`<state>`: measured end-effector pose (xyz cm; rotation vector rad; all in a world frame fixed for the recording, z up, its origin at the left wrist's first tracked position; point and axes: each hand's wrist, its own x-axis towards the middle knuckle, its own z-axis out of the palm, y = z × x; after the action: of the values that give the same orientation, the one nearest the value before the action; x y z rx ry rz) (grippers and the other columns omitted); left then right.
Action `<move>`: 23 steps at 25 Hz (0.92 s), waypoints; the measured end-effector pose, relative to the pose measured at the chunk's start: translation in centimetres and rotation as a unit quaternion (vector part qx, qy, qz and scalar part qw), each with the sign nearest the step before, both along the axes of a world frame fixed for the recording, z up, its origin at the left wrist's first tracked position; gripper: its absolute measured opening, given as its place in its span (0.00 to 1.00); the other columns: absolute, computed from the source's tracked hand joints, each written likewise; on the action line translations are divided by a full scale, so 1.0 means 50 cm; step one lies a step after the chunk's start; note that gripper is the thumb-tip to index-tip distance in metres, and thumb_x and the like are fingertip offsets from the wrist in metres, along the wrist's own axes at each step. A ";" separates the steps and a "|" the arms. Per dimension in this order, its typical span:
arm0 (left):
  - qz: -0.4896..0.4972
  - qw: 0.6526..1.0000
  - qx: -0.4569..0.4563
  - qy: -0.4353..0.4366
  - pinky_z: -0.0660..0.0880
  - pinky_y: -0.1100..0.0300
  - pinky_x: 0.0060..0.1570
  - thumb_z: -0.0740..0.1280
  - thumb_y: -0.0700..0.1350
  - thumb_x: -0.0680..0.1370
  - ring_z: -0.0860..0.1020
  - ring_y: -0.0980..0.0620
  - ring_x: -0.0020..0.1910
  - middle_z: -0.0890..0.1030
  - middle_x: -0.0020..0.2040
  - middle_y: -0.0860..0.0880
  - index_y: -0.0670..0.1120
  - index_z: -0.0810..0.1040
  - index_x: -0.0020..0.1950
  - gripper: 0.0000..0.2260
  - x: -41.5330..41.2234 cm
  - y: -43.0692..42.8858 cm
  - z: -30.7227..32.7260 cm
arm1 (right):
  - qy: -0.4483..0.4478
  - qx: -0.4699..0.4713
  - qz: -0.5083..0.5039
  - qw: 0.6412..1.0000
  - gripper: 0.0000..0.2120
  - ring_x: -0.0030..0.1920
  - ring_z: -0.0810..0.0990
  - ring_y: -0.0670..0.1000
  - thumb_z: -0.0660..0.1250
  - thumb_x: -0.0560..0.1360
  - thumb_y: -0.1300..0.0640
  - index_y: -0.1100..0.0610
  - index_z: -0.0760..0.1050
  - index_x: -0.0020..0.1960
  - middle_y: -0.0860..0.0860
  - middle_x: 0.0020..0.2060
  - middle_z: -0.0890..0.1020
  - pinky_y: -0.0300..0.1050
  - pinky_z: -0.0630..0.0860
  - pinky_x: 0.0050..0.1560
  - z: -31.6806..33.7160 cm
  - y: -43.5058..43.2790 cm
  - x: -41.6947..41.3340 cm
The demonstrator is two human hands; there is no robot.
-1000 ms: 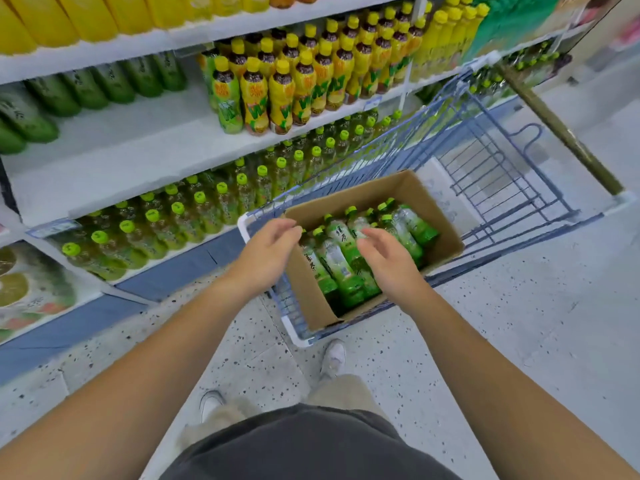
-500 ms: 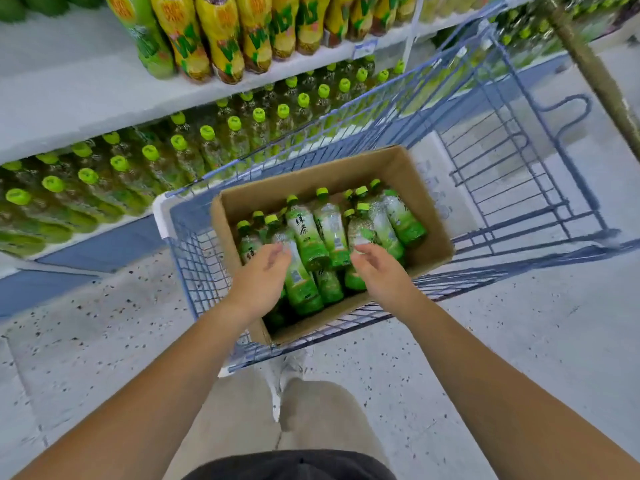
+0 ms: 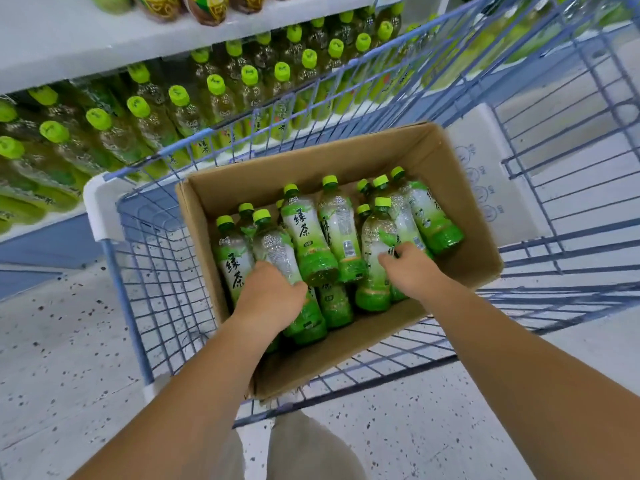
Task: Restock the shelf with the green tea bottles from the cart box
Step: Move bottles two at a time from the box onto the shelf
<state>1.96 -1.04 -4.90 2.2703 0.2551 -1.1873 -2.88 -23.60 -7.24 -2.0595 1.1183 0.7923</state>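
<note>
**Two hands in the box, caps point to the shelf**

We start with the biggest thing. The shelf (image 3: 104,43) runs along the far left. Under its white board, the standing bottles (image 3: 180,109) wait in rows with their green caps up.

The cart (image 3: 100,206) sits just beside the shelf. Its far wire wall is between the shelf and the box (image 3: 311,168). The box lies in the near left part of the cart, and its top is open.

In the box, the green tea bottles (image 3: 337,233) lie in a leaning heap. Their long way runs from the near edge of the box to the far edge. The caps point to the far edge, toward the shelf, and the bottoms point to us.

Our left hand (image 3: 268,299) is close to the left wall of the box. Its fingers and thumb wrap the low half of the left bottle (image 3: 277,251). Our right hand (image 3: 412,268) is nearer the right wall. Its fingers curl round the low half of the right bottle (image 3: 375,237). Both bottles lie in the heap, not yet lifted out.

We think the next move goes up and to the far left, over the box edge and the cart wall. Our left hand is nearer the shelf, so it may get there first. We hold the bottoms, so each cap must tip up before a bottle can stand
</note>
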 end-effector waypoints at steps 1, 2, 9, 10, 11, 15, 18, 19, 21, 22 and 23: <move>-0.011 1.000 0.014 0.002 0.65 0.59 0.26 0.68 0.49 0.78 0.73 0.54 0.32 0.73 0.40 0.49 0.38 0.68 0.64 0.21 0.006 -0.007 -0.009 | 0.002 0.003 -0.010 1.000 0.14 0.31 0.71 0.51 0.61 0.80 0.48 0.57 0.65 0.57 0.52 0.35 0.72 0.44 0.64 0.30 -0.019 -0.008 0.006; -0.030 0.999 0.027 0.003 0.64 0.59 0.26 0.69 0.50 0.78 0.72 0.55 0.32 0.72 0.39 0.50 0.35 0.66 0.69 0.27 0.012 -0.015 -0.020 | -0.001 0.004 -0.014 1.000 0.16 0.32 0.71 0.51 0.63 0.79 0.48 0.59 0.65 0.58 0.53 0.36 0.73 0.44 0.65 0.31 -0.034 -0.014 0.012; -0.079 0.990 0.112 -0.025 0.72 0.55 0.43 0.73 0.57 0.74 0.81 0.47 0.45 0.79 0.51 0.45 0.30 0.49 0.77 0.50 0.008 -0.057 -0.057 | -0.043 0.032 -0.068 0.996 0.20 0.54 0.77 0.57 0.73 0.75 0.53 0.58 0.72 0.62 0.54 0.53 0.80 0.50 0.74 0.54 -0.105 -0.029 -0.004; -0.076 0.989 0.122 -0.034 0.73 0.54 0.45 0.75 0.58 0.73 0.81 0.43 0.54 0.80 0.58 0.42 0.29 0.45 0.78 0.53 -0.001 -0.060 -0.064 | -0.038 0.044 -0.078 0.995 0.25 0.58 0.77 0.58 0.75 0.74 0.52 0.58 0.71 0.66 0.55 0.59 0.79 0.51 0.74 0.57 -0.107 -0.029 -0.005; -0.075 0.988 0.132 -0.043 0.73 0.54 0.46 0.75 0.58 0.71 0.79 0.42 0.60 0.79 0.62 0.41 0.29 0.42 0.78 0.56 -0.009 -0.064 -0.073 | -0.040 0.065 -0.101 0.992 0.31 0.62 0.76 0.59 0.75 0.73 0.52 0.58 0.67 0.71 0.54 0.64 0.76 0.52 0.73 0.60 -0.112 -0.033 -0.004; -0.031 0.989 0.134 -0.049 0.76 0.54 0.47 0.76 0.56 0.70 0.81 0.42 0.57 0.80 0.60 0.41 0.32 0.43 0.78 0.55 -0.007 -0.072 -0.084 | -0.050 0.145 -0.163 0.975 0.44 0.73 0.68 0.60 0.78 0.71 0.57 0.61 0.56 0.79 0.55 0.75 0.67 0.58 0.65 0.73 -0.117 -0.049 0.004; 0.043 0.996 0.077 -0.006 0.75 0.55 0.42 0.77 0.49 0.71 0.78 0.48 0.40 0.78 0.46 0.47 0.36 0.46 0.78 0.50 0.009 -0.060 -0.074 | -0.062 0.154 -0.175 0.970 0.40 0.69 0.70 0.58 0.78 0.71 0.60 0.60 0.61 0.77 0.55 0.71 0.72 0.57 0.65 0.72 -0.120 -0.055 0.002; 0.059 0.997 0.056 0.008 0.74 0.55 0.42 0.77 0.47 0.70 0.76 0.48 0.40 0.75 0.45 0.47 0.37 0.47 0.78 0.49 0.013 -0.055 -0.073 | -0.074 0.160 -0.180 0.968 0.35 0.65 0.72 0.56 0.78 0.70 0.61 0.57 0.66 0.72 0.53 0.66 0.74 0.56 0.66 0.71 -0.117 -0.056 0.000; 0.108 0.993 0.008 0.043 0.74 0.55 0.46 0.77 0.46 0.69 0.77 0.44 0.51 0.76 0.52 0.45 0.38 0.52 0.78 0.46 0.021 -0.043 -0.071 | -0.083 0.167 -0.187 0.964 0.34 0.62 0.75 0.55 0.82 0.65 0.59 0.54 0.69 0.65 0.51 0.64 0.77 0.58 0.69 0.68 -0.114 -0.052 -0.005; 0.138 0.989 -0.021 0.056 0.75 0.54 0.46 0.77 0.46 0.68 0.78 0.43 0.53 0.77 0.55 0.44 0.38 0.58 0.76 0.43 0.023 -0.038 -0.067 | -0.085 0.164 -0.182 0.966 0.37 0.63 0.75 0.56 0.83 0.62 0.57 0.55 0.68 0.66 0.51 0.64 0.78 0.58 0.71 0.66 -0.106 -0.050 -0.007; 0.166 0.983 -0.049 0.068 0.77 0.54 0.44 0.77 0.45 0.67 0.79 0.43 0.52 0.79 0.55 0.43 0.39 0.64 0.73 0.38 0.026 -0.035 -0.062 | -0.092 0.160 -0.180 0.966 0.38 0.62 0.75 0.57 0.83 0.63 0.58 0.55 0.68 0.67 0.52 0.63 0.78 0.57 0.72 0.65 -0.097 -0.049 -0.006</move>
<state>3.24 -2.77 -8.00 1.9701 0.5894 -1.1487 -3.19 -26.03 -12.08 -1.5685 1.1332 0.5464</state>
